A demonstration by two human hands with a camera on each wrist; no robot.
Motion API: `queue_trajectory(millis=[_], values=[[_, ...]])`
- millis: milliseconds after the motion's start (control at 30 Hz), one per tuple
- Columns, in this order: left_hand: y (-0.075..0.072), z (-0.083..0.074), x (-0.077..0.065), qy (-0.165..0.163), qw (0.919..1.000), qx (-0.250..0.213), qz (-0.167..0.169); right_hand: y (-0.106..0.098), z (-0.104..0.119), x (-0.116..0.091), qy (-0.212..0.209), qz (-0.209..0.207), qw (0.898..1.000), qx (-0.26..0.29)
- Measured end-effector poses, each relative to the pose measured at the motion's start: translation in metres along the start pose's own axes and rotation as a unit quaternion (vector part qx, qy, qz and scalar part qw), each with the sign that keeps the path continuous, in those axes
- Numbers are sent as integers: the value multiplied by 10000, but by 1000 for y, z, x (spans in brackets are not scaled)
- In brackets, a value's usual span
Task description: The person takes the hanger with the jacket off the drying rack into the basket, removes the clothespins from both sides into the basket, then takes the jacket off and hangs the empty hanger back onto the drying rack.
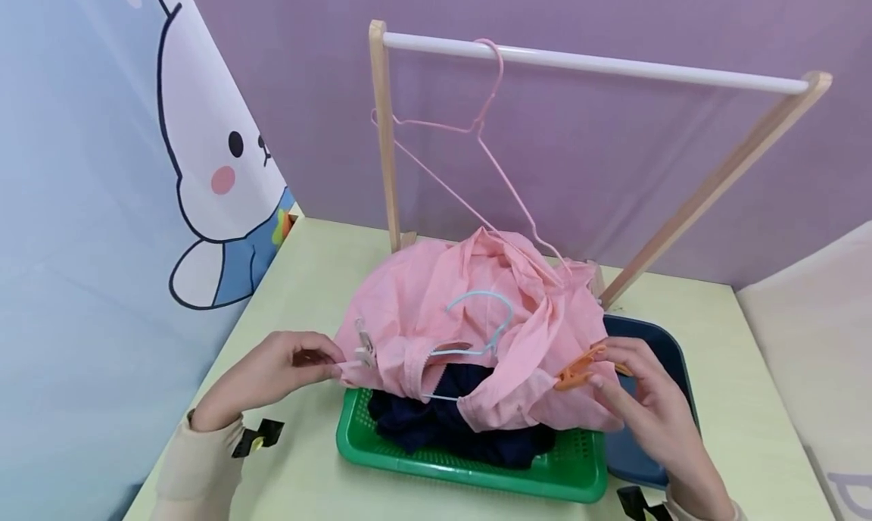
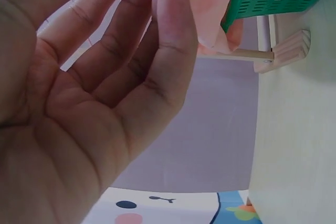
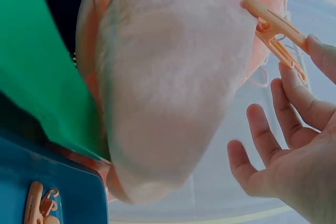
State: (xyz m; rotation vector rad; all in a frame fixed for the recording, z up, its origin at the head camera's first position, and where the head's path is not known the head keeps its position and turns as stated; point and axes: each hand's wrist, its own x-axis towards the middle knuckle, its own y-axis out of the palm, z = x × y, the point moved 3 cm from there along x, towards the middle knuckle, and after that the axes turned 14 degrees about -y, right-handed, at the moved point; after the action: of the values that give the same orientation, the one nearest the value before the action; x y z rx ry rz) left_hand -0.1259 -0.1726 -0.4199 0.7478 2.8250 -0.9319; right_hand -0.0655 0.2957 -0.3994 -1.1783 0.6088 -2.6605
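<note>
A pink zip-up garment point(image 1: 415, 294) lies spread over the green basket, with a light-blue hanger point(image 1: 507, 320) inside its neck opening. My left hand point(image 1: 286, 366) pinches the garment's left edge, beside a pale clothespin point(image 1: 365, 347) clipped there. In the left wrist view pink cloth point(image 2: 210, 3) shows by the fingertips. Thumb and index finger of my right hand point(image 1: 650, 404) pinch the handles of an orange clothespin point(image 1: 575, 371) at the garment's right shoulder. The right wrist view shows this orange clothespin point(image 3: 275, 30) against the cloth, the other fingers spread apart.
Dark navy cloth point(image 1: 456, 438) fills the green basket point(image 1: 470, 483). A blue bin point(image 1: 640, 460) beside it holds several orange clothespins point(image 3: 37, 203). Behind stands a rack with a white rail point(image 1: 613, 65) and wooden posts; a pink hanger point(image 1: 492, 89) hangs from it.
</note>
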Motion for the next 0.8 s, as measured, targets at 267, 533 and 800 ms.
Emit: queue_trajectory(millis=[267, 533, 800], values=[[-1, 4, 0, 7, 9998, -204, -52, 1, 0, 0, 17, -250, 9997, -38], [-2, 4, 3, 4, 9997, -213, -78, -16, 0, 2, -22, -750, 9971, 123], [-1, 7, 4, -21, 9998, -175, -51, -56, -8, -1, 205, -816, 9820, -1691]])
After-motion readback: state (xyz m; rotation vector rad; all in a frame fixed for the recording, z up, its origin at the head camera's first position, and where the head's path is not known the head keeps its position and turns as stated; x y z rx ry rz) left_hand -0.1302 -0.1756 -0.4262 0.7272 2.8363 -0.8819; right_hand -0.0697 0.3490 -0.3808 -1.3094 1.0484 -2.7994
